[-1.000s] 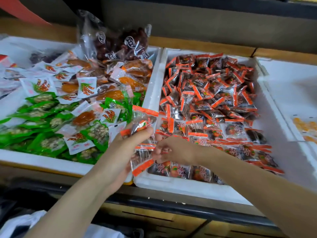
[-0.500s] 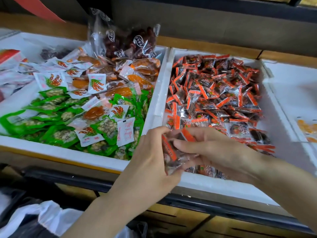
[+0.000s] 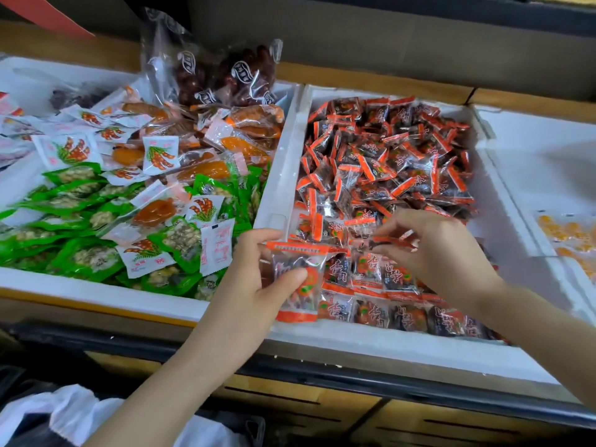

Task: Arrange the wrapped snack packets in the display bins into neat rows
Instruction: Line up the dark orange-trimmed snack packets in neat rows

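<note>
Two hands reach into the middle bin (image 3: 354,345), a white foam box on the worktop. The left hand (image 3: 254,285) holds an upright packet (image 3: 301,287) over the front left corner of this bin. Its grip is clamped on the packet, with the thumb on the front and the fingers behind. The packet is clear, with dark snack inside and an orange strip at the top and bottom. I cannot tell if more packets sit behind it.

The right hand (image 3: 445,253) is over the middle of the bin, a little farther back. Its grip is pinched on a blurry packet (image 3: 392,243), held by the fingertips just above the other packets.

At the front of the bin, two neat rows (image 3: 387,295) of the same packets lie flat, side by side. Behind them is a big messy pile (image 3: 387,156) of orange and dark packets, all mixed up.

The left bin (image 3: 96,293) touches the middle bin. It holds green packets (image 3: 80,258), white packets (image 3: 69,151) with a red and green picture, and clear packets (image 3: 151,211) of orange snack. A big clear bag (image 3: 222,75) of dark red fruit stands at the back.

The right bin (image 3: 532,150) has a few yellow packets (image 3: 567,235) at its far side.

A white plastic bag (image 3: 71,411) lies low down, below the worktop.
</note>
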Motion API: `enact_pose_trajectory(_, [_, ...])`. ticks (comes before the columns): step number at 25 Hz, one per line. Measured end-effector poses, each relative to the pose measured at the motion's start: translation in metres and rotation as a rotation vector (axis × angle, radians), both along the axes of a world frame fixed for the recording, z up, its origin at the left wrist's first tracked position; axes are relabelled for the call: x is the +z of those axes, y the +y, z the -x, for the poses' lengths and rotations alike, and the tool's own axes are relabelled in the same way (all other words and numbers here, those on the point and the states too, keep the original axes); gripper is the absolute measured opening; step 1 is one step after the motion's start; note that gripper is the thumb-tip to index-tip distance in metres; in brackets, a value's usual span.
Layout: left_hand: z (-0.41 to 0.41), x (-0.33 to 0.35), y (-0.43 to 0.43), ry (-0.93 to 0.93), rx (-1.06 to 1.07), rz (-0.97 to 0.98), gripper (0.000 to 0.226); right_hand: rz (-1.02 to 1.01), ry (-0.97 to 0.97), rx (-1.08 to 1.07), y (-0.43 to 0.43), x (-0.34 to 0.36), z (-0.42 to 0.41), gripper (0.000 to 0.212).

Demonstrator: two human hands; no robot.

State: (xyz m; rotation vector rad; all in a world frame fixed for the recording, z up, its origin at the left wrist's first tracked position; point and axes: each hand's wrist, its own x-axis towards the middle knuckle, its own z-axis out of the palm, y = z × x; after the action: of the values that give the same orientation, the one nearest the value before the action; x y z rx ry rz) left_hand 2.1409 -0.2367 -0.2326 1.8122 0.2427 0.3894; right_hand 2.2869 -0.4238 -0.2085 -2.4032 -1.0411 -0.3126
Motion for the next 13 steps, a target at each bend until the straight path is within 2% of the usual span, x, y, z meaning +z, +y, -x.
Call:
enact_pose_trajectory(2, [-0.021, 0.008, -0.005, -0.007, -0.017, -0.014, 0.033, 0.071, -0.14, 0.087, -0.01, -0.004, -0.003, 0.011])
enact_pose_trajectory(4, [-0.052, 0.005, -0.011, 0.048, -0.073, -0.07, 0.036, 0.262, -0.174, 0.18, -0.018, -0.014, -0.008, 0.013])
enact_pose_trajectory(6, [-0.083, -0.007, -0.018, 0.101, -0.136, -0.174, 0.037, 0.495, 0.033, 0.229, -0.024, -0.026, -0.012, 0.019])
enact_pose_trajectory(8, [-0.105, -0.022, -0.021, 0.156, -0.194, -0.276, 0.036, 0.575, 0.346, 0.204, -0.027, -0.032, -0.018, 0.032])
enact_pose_trajectory(10, [-0.118, -0.034, -0.022, 0.2, -0.238, -0.336, 0.034, 0.534, 0.392, 0.132, -0.029, -0.037, -0.027, 0.04])
enact_pose_trajectory(13, [-0.124, -0.039, -0.02, 0.245, -0.303, -0.493, 0.031, 0.647, 0.333, 0.098, -0.028, -0.046, -0.034, 0.057])
